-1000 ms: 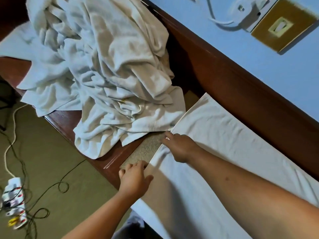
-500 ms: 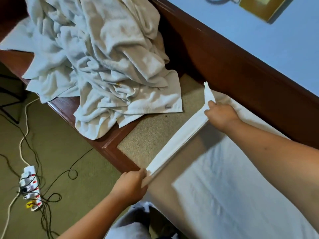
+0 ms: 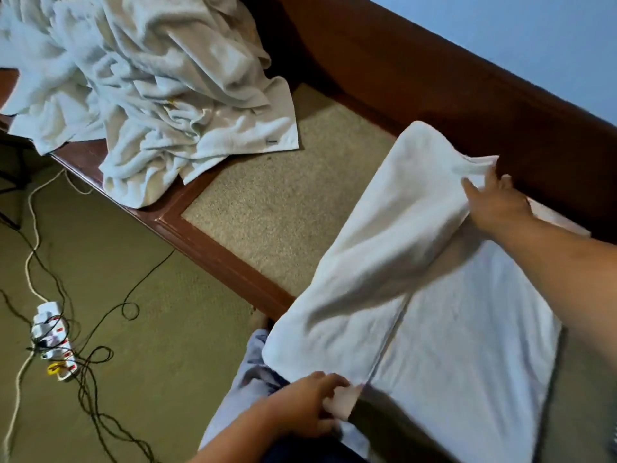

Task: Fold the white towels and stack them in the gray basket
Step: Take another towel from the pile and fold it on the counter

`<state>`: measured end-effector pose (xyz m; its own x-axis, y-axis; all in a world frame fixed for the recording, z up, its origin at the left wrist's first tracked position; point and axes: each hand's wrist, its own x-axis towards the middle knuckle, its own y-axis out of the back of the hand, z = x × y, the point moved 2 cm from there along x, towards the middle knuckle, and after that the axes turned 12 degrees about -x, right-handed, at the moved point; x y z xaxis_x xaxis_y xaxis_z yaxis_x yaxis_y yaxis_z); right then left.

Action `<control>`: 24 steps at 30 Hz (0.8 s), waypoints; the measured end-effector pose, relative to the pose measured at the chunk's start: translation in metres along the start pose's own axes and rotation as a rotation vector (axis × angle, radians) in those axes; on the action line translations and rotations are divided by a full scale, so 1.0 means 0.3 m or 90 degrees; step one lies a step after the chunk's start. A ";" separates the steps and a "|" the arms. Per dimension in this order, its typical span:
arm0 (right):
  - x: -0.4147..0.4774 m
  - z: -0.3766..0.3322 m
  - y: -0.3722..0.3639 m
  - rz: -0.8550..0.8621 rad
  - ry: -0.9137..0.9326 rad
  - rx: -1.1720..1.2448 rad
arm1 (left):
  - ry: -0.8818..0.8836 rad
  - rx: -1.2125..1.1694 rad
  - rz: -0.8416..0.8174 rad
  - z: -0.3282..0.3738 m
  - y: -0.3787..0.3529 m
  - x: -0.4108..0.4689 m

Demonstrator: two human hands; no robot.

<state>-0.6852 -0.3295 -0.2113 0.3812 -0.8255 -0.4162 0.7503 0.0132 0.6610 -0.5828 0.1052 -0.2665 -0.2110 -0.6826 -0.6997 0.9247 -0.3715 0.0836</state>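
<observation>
Towel [image 3: 384, 262] half now flipped over itself; left hand [image 3: 307, 406], right hand [image 3: 497, 202] each pinch corner.

Setting: a lived-in room, home or lodging; which of the two cannot be told.

Evidence noted:
- A reddish-brown wooden desk [image 3: 213, 248] with a beige speckled inset top [image 3: 283, 208] and a raised wooden back rail [image 3: 434, 88] is set against a pale blue painted wall [image 3: 517, 35].
- The floor is covered in olive-green carpet [image 3: 150, 362].
- A white multi-socket power strip [image 3: 53, 342] is seen on the carpet, tangled with thin black cables [image 3: 90, 396] and a thick white cord [image 3: 31, 255].
- Household laundry is laid on the desk: a heap of crumpled white towels [image 3: 150, 78] and one half-folded white towel [image 3: 450, 329].
</observation>
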 end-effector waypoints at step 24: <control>-1.043 -0.992 -0.297 -0.402 -0.353 1.195 | 0.109 -0.055 0.211 -0.320 0.216 -0.170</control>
<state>-0.7105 0.0956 -0.3258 -0.0934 -0.5341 -0.8403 -0.8063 -0.4545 0.3785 -0.4815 0.1763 -0.2936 0.1532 -0.6395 -0.7533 0.9586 -0.0889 0.2704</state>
